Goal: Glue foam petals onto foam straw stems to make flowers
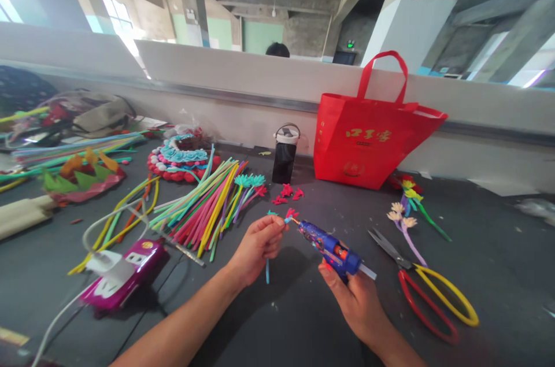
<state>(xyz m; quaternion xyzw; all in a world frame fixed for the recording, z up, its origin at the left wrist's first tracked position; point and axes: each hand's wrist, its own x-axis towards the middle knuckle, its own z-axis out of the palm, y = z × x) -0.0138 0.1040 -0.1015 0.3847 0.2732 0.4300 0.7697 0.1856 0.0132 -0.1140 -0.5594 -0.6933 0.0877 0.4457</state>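
My left hand [262,243] pinches a light blue pipe cleaner [267,272], whose lower end hangs below my fingers. Its upper end is at my fingertips, with a small red petal piece [292,213] just beyond; whether the two are joined I cannot tell. A blue hot glue gun [330,248] is gripped in my right hand [356,296], a clear glue stick showing at its back. The nozzle meets or nearly meets the tip of the pipe cleaner. Behind the fingers lie several red petal pieces [281,200] on the dark table.
Scissors [405,263] with red and yellow handles lie at right, near pipe-cleaner flowers [403,215]. A red bag [373,141] and a bottle [284,160] stand behind. Bundled pipe cleaners [208,199] and a purple power strip [125,274] with white cords are at left.
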